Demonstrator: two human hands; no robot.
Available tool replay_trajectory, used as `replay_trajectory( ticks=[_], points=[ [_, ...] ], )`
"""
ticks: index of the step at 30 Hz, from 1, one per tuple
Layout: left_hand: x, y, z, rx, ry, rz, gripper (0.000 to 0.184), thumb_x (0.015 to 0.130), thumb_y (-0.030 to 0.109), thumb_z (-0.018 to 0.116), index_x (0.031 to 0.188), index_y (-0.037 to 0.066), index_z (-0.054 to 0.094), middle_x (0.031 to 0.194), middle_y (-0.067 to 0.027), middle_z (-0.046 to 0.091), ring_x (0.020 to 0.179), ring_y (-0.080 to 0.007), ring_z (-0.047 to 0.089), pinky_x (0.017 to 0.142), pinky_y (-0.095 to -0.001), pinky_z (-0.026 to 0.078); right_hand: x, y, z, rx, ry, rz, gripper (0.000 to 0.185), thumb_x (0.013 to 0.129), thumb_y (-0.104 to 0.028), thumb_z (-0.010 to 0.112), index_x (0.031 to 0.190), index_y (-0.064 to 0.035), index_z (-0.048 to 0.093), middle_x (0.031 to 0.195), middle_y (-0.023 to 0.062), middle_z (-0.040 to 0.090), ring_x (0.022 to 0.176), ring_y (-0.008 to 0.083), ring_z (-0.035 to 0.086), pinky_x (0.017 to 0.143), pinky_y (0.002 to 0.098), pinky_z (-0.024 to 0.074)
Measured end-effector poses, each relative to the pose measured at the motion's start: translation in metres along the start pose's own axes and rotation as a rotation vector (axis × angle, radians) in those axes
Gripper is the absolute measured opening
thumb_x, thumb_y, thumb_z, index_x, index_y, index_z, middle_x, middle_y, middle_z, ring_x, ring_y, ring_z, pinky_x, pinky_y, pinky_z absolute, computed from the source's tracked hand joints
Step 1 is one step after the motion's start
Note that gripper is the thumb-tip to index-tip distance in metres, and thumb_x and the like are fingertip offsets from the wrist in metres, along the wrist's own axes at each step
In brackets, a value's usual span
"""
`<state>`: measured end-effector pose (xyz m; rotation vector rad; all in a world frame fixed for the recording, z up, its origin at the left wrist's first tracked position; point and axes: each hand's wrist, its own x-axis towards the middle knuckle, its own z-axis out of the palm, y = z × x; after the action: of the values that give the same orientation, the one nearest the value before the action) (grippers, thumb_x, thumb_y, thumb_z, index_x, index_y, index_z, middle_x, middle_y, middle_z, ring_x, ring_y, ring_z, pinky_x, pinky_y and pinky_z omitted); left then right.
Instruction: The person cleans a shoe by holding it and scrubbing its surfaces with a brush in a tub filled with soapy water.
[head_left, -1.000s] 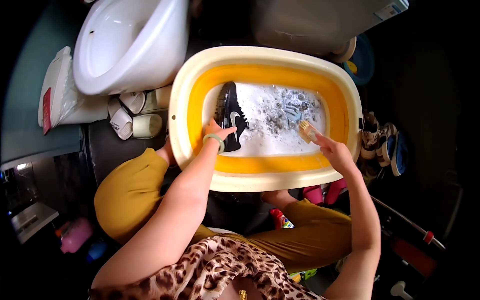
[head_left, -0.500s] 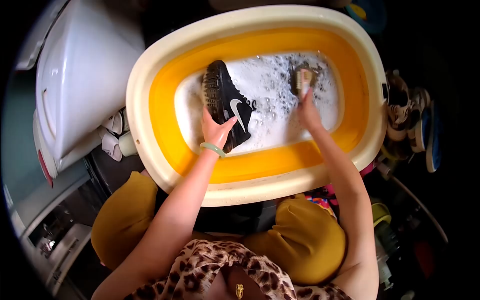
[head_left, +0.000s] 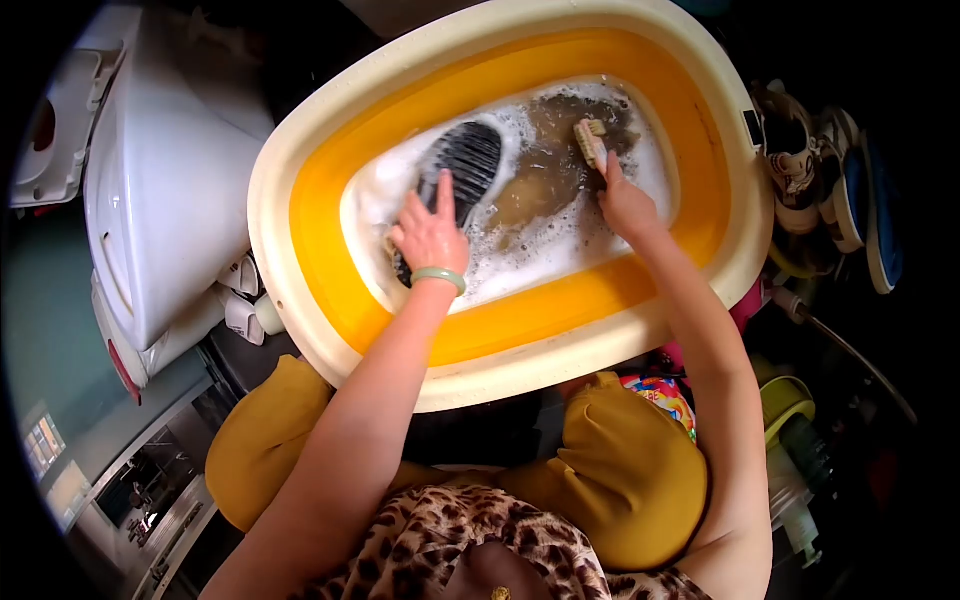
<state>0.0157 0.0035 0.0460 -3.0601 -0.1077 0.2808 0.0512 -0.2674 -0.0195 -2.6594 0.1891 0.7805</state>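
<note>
A black shoe [head_left: 470, 160] lies in the soapy water at the left of the yellow and cream basin [head_left: 330, 130], its ridged sole facing up. My left hand [head_left: 432, 232] rests on the sole with its fingers spread. My right hand [head_left: 628, 205] is closed on the handle of a brush [head_left: 592, 142], whose pale bristles show above the water at the basin's right. Brownish water and white foam lie between the shoe and the brush.
Several shoes [head_left: 845, 180] stand to the right of the basin. A white ceramic fixture [head_left: 165, 190] is at the left, with pale slippers [head_left: 242, 300] beside it. A green container [head_left: 785, 405] sits at the lower right.
The shoe has turned from its side to sole up, and my left hand has gone from gripping it to lying spread on it. Foam has parted, showing brown water. The brush has shifted slightly left.
</note>
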Motion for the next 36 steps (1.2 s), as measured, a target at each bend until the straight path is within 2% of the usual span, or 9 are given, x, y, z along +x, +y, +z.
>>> replay_trajectory(
  ticks=[8,12,15,16,18,23,28,32,36],
  points=[
    [-0.009,0.022,0.032,0.22,-0.037,0.023,0.073,0.084,0.01,0.052,0.148,0.029,0.02,0.139,-0.0236,0.032,0.126,-0.0343,0.035,0.089,-0.0459,0.031,-0.002,-0.009,0.004,0.11,0.032,-0.05,0.075,0.084,-0.019,0.051,0.146,-0.0064,0.011,0.098,0.0197,0.065,0.084,0.0366,0.063,0.072,0.046,0.0488],
    [0.004,0.008,0.008,0.092,0.005,0.048,0.091,0.072,0.027,0.074,0.147,0.028,0.023,0.13,-0.0233,0.041,0.116,-0.0336,0.044,0.091,-0.0458,0.036,0.002,-0.007,0.004,0.116,0.052,-0.003,0.076,0.082,-0.017,0.052,0.146,-0.0068,0.013,0.1,0.0217,0.064,0.085,0.0379,0.063,0.071,0.047,0.0484],
    [0.036,-0.037,-0.01,-0.552,-0.322,0.098,0.08,0.076,0.024,0.071,0.144,0.02,0.028,0.127,-0.0205,0.048,0.11,-0.0327,0.052,0.093,-0.0413,0.042,0.014,-0.004,-0.003,0.19,0.092,0.029,0.072,0.085,-0.022,0.051,0.146,-0.0095,0.013,0.1,0.0237,0.063,0.087,0.0384,0.062,0.074,0.0463,0.048],
    [0.037,-0.046,-0.007,-1.287,-0.544,-0.041,0.078,0.079,0.015,0.069,0.144,0.012,0.027,0.131,-0.0177,0.047,0.114,-0.0274,0.052,0.096,-0.0376,0.042,0.012,-0.004,-0.004,0.223,0.097,0.04,0.072,0.087,-0.024,0.052,0.146,-0.0106,0.013,0.1,0.0255,0.062,0.088,0.0394,0.062,0.076,0.0464,0.0475],
    [0.026,-0.052,0.009,-1.758,-0.706,-0.201,0.077,0.08,0.007,0.067,0.144,0.005,0.024,0.138,-0.0136,0.042,0.123,-0.0226,0.045,0.102,-0.0364,0.037,0.014,-0.008,-0.006,0.255,0.092,0.043,0.067,0.09,-0.026,0.051,0.147,-0.0173,0.016,0.104,0.023,0.062,0.089,0.039,0.061,0.077,0.0456,0.0473],
    [0.006,-0.044,0.039,-1.865,-0.608,-0.271,0.079,0.08,0.01,0.065,0.145,0.006,0.022,0.143,-0.0102,0.035,0.131,-0.0211,0.034,0.108,-0.0332,0.026,-0.003,-0.03,0.001,0.408,0.208,-0.199,0.047,0.092,-0.022,0.052,0.137,-0.0287,0.042,0.106,0.0173,0.064,0.086,0.0366,0.063,0.075,0.0415,0.0499],
    [0.009,-0.055,0.058,-1.923,-0.659,-0.331,0.069,0.086,0.017,0.059,0.145,0.005,0.023,0.139,-0.0117,0.042,0.126,-0.0217,0.04,0.104,-0.031,0.032,-0.089,-0.082,-0.001,0.246,0.14,-0.721,0.045,0.088,-0.013,0.056,0.129,-0.0304,0.053,0.084,0.013,0.067,0.064,0.0259,0.066,0.056,0.0351,0.0531],
    [0.006,-0.057,0.059,-1.719,-0.612,-0.314,0.065,0.089,0.028,0.06,0.142,0.005,0.03,0.135,-0.0105,0.045,0.121,-0.0207,0.044,0.101,-0.0311,0.036,-0.047,-0.11,0.012,-0.078,0.293,-0.782,0.06,0.076,-0.008,0.054,0.13,-0.0353,0.05,0.057,0.0094,0.052,0.047,0.0248,0.057,0.042,0.0371,0.0465],
    [0.013,-0.057,0.05,-1.919,-0.735,-0.457,0.061,0.088,0.034,0.062,0.135,0.005,0.039,0.124,-0.008,0.053,0.112,-0.017,0.05,0.096,-0.032,0.041,0.006,-0.146,-0.012,0.113,0.293,-0.535,0.046,0.086,-0.016,0.051,0.129,-0.0332,0.049,0.071,0.0119,0.064,0.061,0.032,0.063,0.052,0.044,0.0488]
  ],
)
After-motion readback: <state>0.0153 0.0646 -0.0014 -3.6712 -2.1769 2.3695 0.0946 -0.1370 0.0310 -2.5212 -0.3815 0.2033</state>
